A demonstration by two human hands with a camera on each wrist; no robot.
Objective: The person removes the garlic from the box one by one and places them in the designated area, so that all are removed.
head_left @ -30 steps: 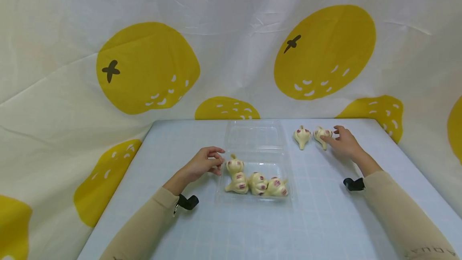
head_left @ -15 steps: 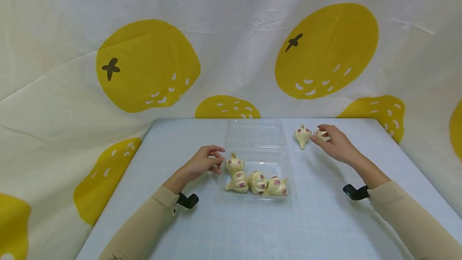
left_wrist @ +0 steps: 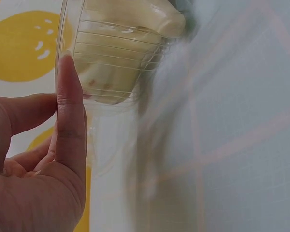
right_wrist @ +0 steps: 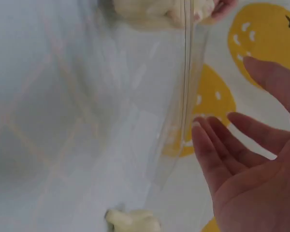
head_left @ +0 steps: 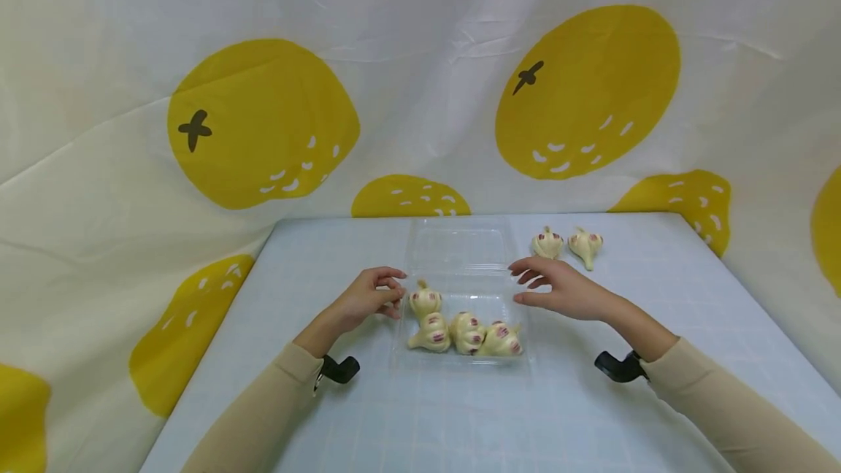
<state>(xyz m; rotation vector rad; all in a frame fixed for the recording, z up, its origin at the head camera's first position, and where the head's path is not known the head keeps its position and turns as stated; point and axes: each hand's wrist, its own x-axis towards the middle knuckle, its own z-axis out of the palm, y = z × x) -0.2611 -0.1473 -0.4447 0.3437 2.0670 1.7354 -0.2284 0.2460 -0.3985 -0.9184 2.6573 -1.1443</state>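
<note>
A clear plastic clamshell box point(head_left: 491, 305) lies unfolded on the table, its lid point(head_left: 462, 245) spread flat toward the back. Several garlic bulbs point(head_left: 468, 333) sit in its base, along the left and front sides. My left hand point(head_left: 369, 298) pinches the left rim between thumb and index finger point(left_wrist: 67, 96). At the right rim hovers my right hand point(head_left: 563, 289), thumb and fingers apart and holding nothing; in the right wrist view its fingertips point(right_wrist: 199, 126) are close beside the rim. Behind that hand lie two more bulbs, one left point(head_left: 547, 242) and one right point(head_left: 585, 245).
A pale blue checked cloth point(head_left: 420, 422) covers the table. Right behind the table's far edge hangs a white curtain point(head_left: 427, 93) printed with yellow lemons. Each wrist wears a black camera mount, such as the right one point(head_left: 620, 366).
My right hand has moved left and nearer, from the loose bulbs to the box's right rim, with nothing in it. Both bulbs stay on the table. My left hand stays at the left rim.
</note>
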